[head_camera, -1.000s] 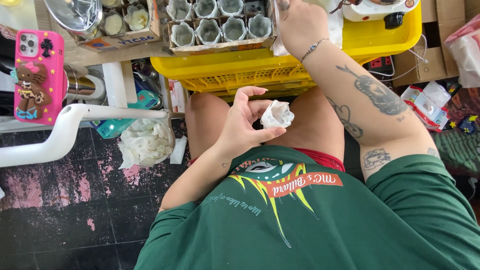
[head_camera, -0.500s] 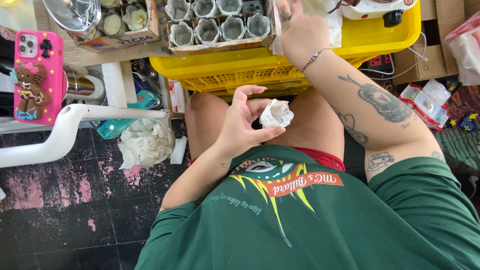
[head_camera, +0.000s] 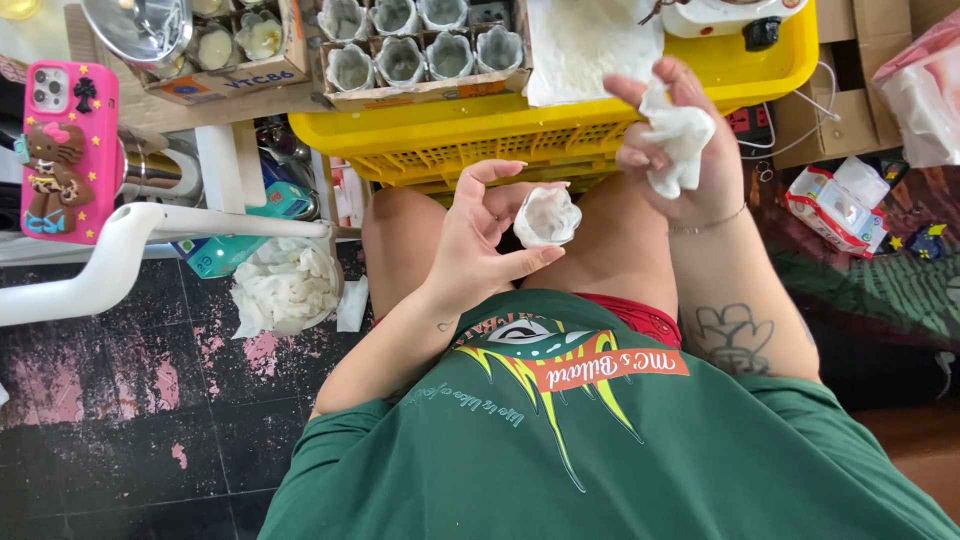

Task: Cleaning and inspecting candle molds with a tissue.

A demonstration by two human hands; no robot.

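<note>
Since the earlier frames the right hand (head_camera: pixel 672 140) has come back from the yellow crate (head_camera: pixel 560 125) and now sits raised over the right thigh, its fingers (head_camera: pixel 640 100) closed on a crumpled white tissue (head_camera: pixel 680 135); the left hand (head_camera: pixel 478 235) stays where it was above the lap, palm up, its fingers (head_camera: pixel 540 257) curled around a small white flower-shaped cup (head_camera: pixel 547 216), thumb below and fingertips at its rim; the cup sits between the two hands, just beside the tissue but not touching it; the person sits in a green printed shirt (head_camera: pixel 600 440), bare thighs under the hands; ahead, on the yellow crate, a cardboard tray (head_camera: pixel 420 90) holds two rows of similar pale cups in its compartments, and a sheet of white paper (head_camera: pixel 590 45) lies just beside it; a pink phone (head_camera: pixel 65 150) with a cartoon figure on its case stands at the left, clamped above a white tube (head_camera: pixel 130 250); a bowl of used white tissues (head_camera: pixel 285 285) rests on the dark floor beside the left knee; a packet of wipes (head_camera: pixel 835 205) lies on the floor at the right.
</note>
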